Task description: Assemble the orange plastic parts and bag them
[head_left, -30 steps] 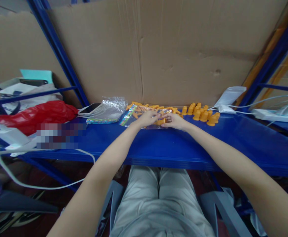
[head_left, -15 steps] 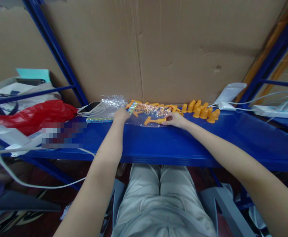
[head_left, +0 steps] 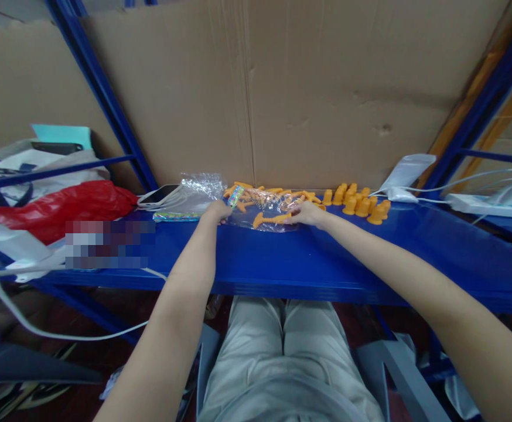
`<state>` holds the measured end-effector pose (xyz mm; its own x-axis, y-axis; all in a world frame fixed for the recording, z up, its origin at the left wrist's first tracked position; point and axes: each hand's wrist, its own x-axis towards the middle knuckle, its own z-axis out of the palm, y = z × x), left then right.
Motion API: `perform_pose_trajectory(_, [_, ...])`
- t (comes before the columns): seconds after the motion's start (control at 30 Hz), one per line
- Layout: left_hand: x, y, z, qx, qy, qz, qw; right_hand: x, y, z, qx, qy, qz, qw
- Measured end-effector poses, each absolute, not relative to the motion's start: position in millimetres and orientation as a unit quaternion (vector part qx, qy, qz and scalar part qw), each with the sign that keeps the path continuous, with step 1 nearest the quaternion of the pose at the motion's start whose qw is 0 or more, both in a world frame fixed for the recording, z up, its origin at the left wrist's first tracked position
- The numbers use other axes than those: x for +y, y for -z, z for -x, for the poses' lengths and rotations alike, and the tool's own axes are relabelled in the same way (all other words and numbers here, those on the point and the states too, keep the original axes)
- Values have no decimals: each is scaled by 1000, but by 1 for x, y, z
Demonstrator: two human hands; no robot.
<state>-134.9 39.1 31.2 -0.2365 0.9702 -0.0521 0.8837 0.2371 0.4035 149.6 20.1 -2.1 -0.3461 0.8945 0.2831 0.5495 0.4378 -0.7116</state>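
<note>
My left hand [head_left: 217, 211] pinches the colourful header end of a clear plastic bag [head_left: 262, 212] that lies on the blue shelf [head_left: 282, 252]. My right hand [head_left: 305, 213] is closed on the bag's other end. Inside the bag lies an orange plastic part [head_left: 270, 219], long and thin with a wider end. A loose heap of similar orange pieces [head_left: 277, 193] lies just behind the bag against the cardboard. To the right of my right hand stands a cluster of several orange cone-shaped parts [head_left: 359, 203].
A phone [head_left: 161, 193] and crumpled clear bags [head_left: 198, 190] lie left of my left hand. Further left is a red bag [head_left: 62, 205]. White cables and a white pouch [head_left: 408, 173] sit at the right. Cardboard [head_left: 326, 88] backs the shelf; blue uprights flank it.
My hands, together over the orange pieces a second ago, moved apart: the left went to the bag's left end, and the bag with one orange part now lies stretched between them.
</note>
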Motion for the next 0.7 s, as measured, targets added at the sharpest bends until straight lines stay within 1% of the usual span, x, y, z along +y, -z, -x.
perform_pose_trajectory(0.1, [42,-29,137,768,-162,-596,168,31,2,-141,-749,-311,478,337])
perform_pose_trajectory(0.23, [44,-28,139,767,-171,-593,178,39,3,-127,-692,-334,502,397])
perform_pose_trajectory(0.5, [40,-31,135,767,-160,-596,175,20,3,-128,-660,-302,562,398])
perform_pose_trajectory(0.7, [37,-32,132,764,-150,-609,151,18,5,-131,-687,-271,527,421])
